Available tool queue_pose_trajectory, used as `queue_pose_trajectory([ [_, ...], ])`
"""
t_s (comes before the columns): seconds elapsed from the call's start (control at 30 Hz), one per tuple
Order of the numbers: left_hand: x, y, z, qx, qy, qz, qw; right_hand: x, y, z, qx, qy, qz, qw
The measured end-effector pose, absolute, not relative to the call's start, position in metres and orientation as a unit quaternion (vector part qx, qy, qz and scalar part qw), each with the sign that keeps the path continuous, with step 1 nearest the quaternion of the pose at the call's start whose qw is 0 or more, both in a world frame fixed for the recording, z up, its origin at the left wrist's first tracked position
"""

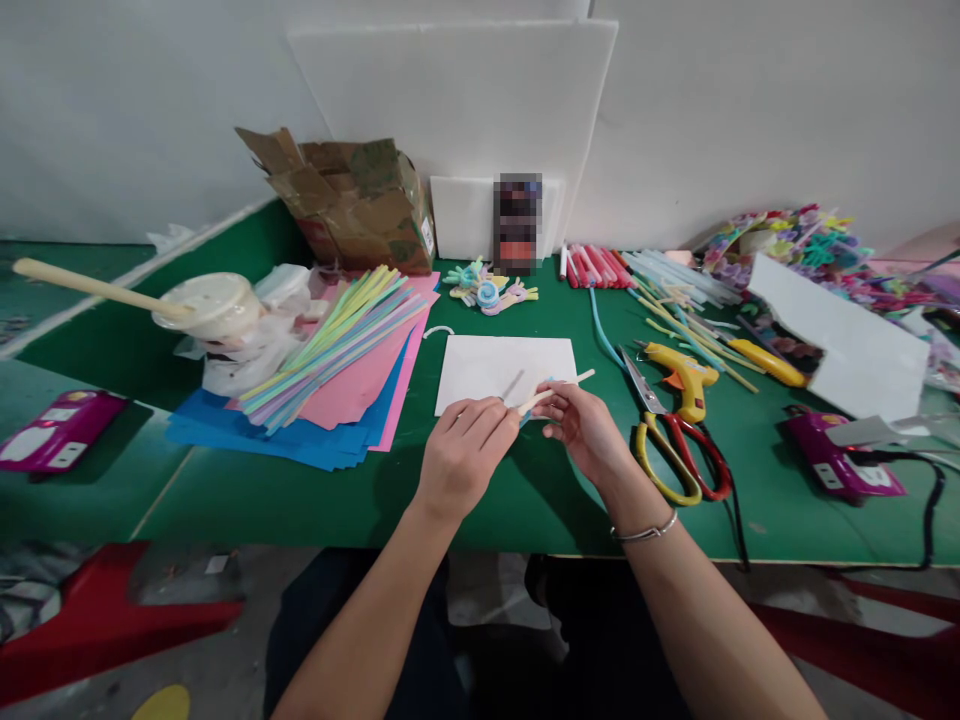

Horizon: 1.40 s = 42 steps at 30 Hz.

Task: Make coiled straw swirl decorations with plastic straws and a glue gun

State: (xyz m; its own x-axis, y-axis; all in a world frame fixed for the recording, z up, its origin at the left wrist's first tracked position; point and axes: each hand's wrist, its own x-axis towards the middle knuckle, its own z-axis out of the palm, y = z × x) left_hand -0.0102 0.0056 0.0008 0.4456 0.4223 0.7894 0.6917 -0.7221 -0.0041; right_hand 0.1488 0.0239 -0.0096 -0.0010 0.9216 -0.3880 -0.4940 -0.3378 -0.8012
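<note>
My left hand (466, 448) and my right hand (586, 428) meet over the front edge of a white board (487, 362) lying on the green table. Between them runs a cream pipe cleaner (533, 402), pinched by the fingers of both hands. Its far end sticks out past the right fingers. A bit of light blue shows by the right fingertips, too small to make out. Beyond the board sits a small cluster of pastel pipe-cleaner flowers (487, 290). A short white curved piece (439, 330) lies at the board's left corner.
Scissors (667, 430) and a yellow glue gun (684, 375) lie close to my right hand. Pastel pipe cleaners (337, 345) rest on coloured sheets (285, 440) at left. A cardboard box (360, 205), a phone-like blurred object (517, 222) and pink bundled sticks (596, 266) stand behind.
</note>
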Motion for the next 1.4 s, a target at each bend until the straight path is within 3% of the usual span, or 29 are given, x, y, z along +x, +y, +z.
queue_pose_trajectory([
  [0.6,-0.012,0.012,-0.006,-0.811,-0.4,-0.41,0.113,0.15,0.022,-0.009,-0.372,-0.273,0.693,0.554],
  [1.0,-0.014,0.013,-0.003,-0.792,-0.429,-0.421,0.105,0.152,0.02,-0.008,-0.414,-0.317,0.672,0.526],
  [1.07,-0.014,0.013,-0.003,-0.777,-0.457,-0.43,0.04,0.151,0.02,-0.008,-0.42,-0.335,0.658,0.527],
  [1.27,-0.014,0.015,0.003,-0.663,-0.519,-0.418,-0.342,0.151,0.02,-0.009,-0.436,-0.407,0.601,0.532],
  [1.4,-0.015,0.016,0.004,-0.624,-0.528,-0.413,-0.402,0.15,0.02,-0.011,-0.45,-0.399,0.601,0.527],
])
